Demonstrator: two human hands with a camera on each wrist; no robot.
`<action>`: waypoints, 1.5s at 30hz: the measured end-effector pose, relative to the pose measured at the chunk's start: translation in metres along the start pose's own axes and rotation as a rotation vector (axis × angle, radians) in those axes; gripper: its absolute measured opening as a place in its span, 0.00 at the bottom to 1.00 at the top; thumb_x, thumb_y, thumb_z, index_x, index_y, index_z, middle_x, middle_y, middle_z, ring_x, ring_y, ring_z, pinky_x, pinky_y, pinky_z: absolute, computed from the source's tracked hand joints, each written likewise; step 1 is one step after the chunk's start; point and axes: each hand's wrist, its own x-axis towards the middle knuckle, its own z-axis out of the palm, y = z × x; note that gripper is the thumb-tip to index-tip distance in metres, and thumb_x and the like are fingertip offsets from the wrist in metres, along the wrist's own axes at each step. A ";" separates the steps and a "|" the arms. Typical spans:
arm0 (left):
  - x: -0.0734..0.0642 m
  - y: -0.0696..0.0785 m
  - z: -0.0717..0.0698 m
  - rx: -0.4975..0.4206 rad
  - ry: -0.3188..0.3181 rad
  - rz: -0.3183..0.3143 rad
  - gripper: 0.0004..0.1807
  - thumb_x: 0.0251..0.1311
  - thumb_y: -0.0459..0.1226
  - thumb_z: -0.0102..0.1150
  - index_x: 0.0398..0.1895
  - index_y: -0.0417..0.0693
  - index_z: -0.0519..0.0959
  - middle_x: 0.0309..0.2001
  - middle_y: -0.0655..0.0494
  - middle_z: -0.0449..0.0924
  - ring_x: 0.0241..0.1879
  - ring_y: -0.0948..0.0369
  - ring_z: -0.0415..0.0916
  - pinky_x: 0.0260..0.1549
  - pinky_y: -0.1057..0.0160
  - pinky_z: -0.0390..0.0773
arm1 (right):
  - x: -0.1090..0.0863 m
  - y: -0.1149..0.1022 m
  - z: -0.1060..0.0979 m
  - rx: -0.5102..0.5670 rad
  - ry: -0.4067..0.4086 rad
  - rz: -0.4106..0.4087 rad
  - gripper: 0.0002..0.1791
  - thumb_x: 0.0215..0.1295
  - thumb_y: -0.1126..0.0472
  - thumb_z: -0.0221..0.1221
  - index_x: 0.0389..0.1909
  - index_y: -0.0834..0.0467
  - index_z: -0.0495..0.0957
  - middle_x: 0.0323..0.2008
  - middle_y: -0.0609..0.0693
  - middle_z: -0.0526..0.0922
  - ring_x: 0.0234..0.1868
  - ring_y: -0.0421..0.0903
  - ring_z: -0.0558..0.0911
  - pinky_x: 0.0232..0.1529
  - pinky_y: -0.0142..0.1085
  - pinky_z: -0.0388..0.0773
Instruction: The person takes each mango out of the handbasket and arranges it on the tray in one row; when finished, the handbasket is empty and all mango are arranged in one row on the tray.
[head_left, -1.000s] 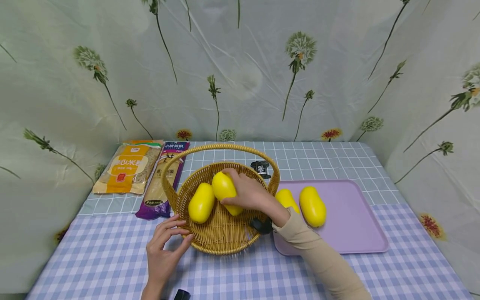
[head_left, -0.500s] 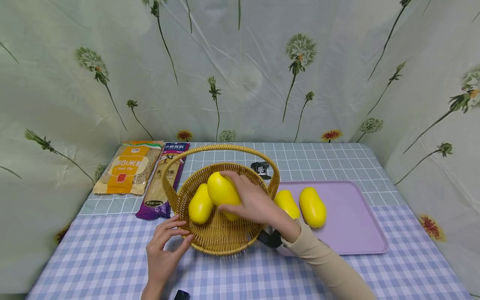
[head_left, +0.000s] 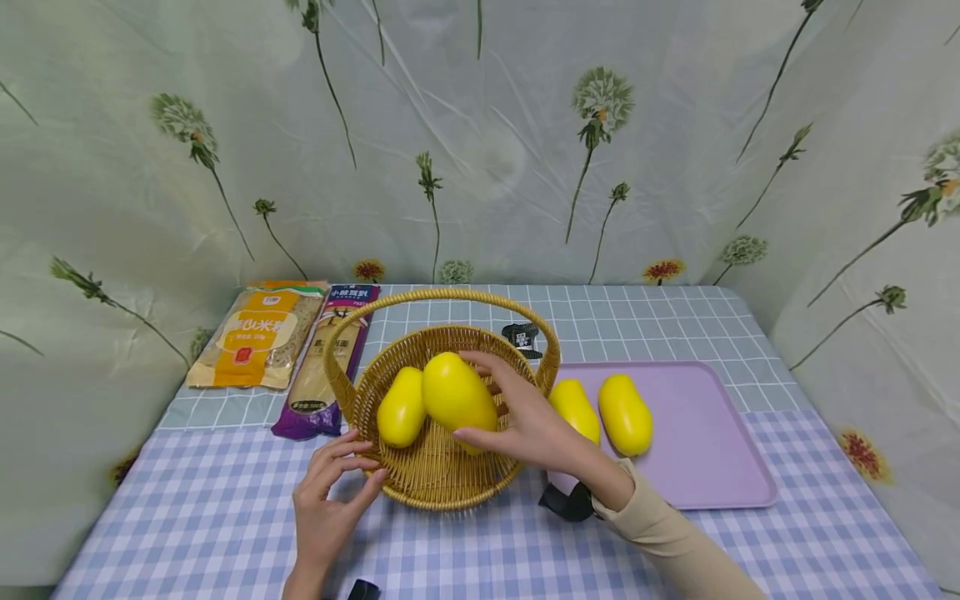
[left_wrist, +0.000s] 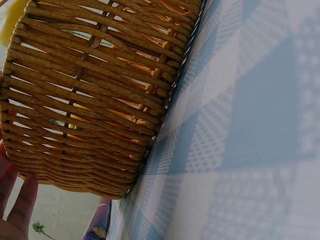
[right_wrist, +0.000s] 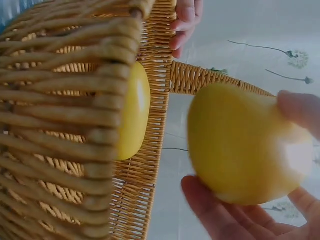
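Observation:
My right hand [head_left: 536, 421] holds a yellow mango [head_left: 456, 392] by its sides, raised above the inside of the brown wicker basket [head_left: 442, 502]. The right wrist view has this mango [right_wrist: 240, 145] between thumb and fingers, higher than the basket rim. Another mango [head_left: 402, 408] lies in the basket's left half. At the front left, my left hand [head_left: 330, 492] grips the basket rim with its fingertips. From the left wrist, the woven side of the basket [left_wrist: 90, 100] fills much of the view, with some fingers at its rim.
On the right, a purple tray [head_left: 697, 442] bears two more mangoes [head_left: 626, 414], one partly behind my right hand. A noodle pack [head_left: 326, 358] and an orange-labelled bag [head_left: 258, 333] lie at the back left. The basket's tall handle [head_left: 442, 293] arches over it. A small black packet [head_left: 521, 337] sits behind.
My right hand has lifted the mango from inside the basket and shifted it slightly right and nearer to me. My left hand stays at the rim.

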 end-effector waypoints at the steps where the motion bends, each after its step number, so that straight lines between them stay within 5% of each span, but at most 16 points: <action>1: 0.000 0.000 0.000 0.000 -0.001 -0.001 0.09 0.39 0.24 0.72 0.25 0.37 0.81 0.35 0.37 0.79 0.51 0.49 0.73 0.56 0.63 0.71 | -0.002 0.000 0.000 0.018 0.001 0.002 0.45 0.53 0.45 0.68 0.69 0.38 0.53 0.57 0.43 0.68 0.47 0.41 0.74 0.40 0.35 0.81; 8: -0.003 -0.001 0.000 -0.004 -0.005 -0.007 0.09 0.39 0.24 0.72 0.25 0.37 0.81 0.35 0.37 0.79 0.51 0.48 0.73 0.56 0.62 0.71 | -0.018 0.005 -0.004 0.097 0.022 -0.005 0.46 0.51 0.49 0.71 0.69 0.41 0.55 0.56 0.44 0.69 0.47 0.43 0.75 0.42 0.36 0.81; 15: -0.003 -0.002 0.000 -0.009 -0.006 -0.007 0.09 0.39 0.24 0.72 0.26 0.37 0.81 0.35 0.38 0.79 0.51 0.49 0.73 0.56 0.63 0.71 | -0.035 0.011 -0.011 0.138 0.090 -0.102 0.48 0.46 0.59 0.74 0.68 0.48 0.58 0.55 0.47 0.71 0.47 0.46 0.75 0.41 0.38 0.80; 24: -0.002 -0.001 0.000 -0.006 -0.008 -0.008 0.10 0.38 0.22 0.71 0.26 0.37 0.81 0.35 0.37 0.79 0.51 0.48 0.73 0.56 0.62 0.71 | -0.060 0.025 -0.036 0.157 0.145 -0.127 0.49 0.43 0.66 0.75 0.67 0.54 0.59 0.54 0.50 0.71 0.45 0.47 0.78 0.40 0.38 0.81; 31: 0.000 0.000 -0.001 -0.001 -0.008 -0.012 0.10 0.37 0.22 0.72 0.26 0.37 0.81 0.36 0.37 0.80 0.51 0.48 0.73 0.56 0.63 0.71 | -0.077 0.038 -0.059 0.129 0.271 -0.119 0.51 0.40 0.76 0.72 0.67 0.59 0.58 0.58 0.52 0.69 0.49 0.45 0.76 0.44 0.33 0.80; 37: 0.000 -0.001 0.000 0.000 -0.005 -0.006 0.10 0.37 0.23 0.72 0.26 0.37 0.81 0.35 0.37 0.80 0.50 0.47 0.73 0.56 0.63 0.71 | -0.091 0.058 -0.076 0.114 0.416 -0.007 0.49 0.42 0.79 0.67 0.68 0.59 0.58 0.54 0.51 0.70 0.46 0.44 0.74 0.44 0.27 0.76; 45: -0.001 -0.001 -0.001 -0.001 -0.008 -0.014 0.11 0.36 0.22 0.72 0.26 0.37 0.81 0.36 0.37 0.79 0.51 0.47 0.73 0.56 0.63 0.71 | -0.106 0.092 -0.097 -0.020 0.539 0.239 0.42 0.57 0.69 0.63 0.71 0.52 0.55 0.49 0.49 0.67 0.41 0.44 0.70 0.41 0.22 0.70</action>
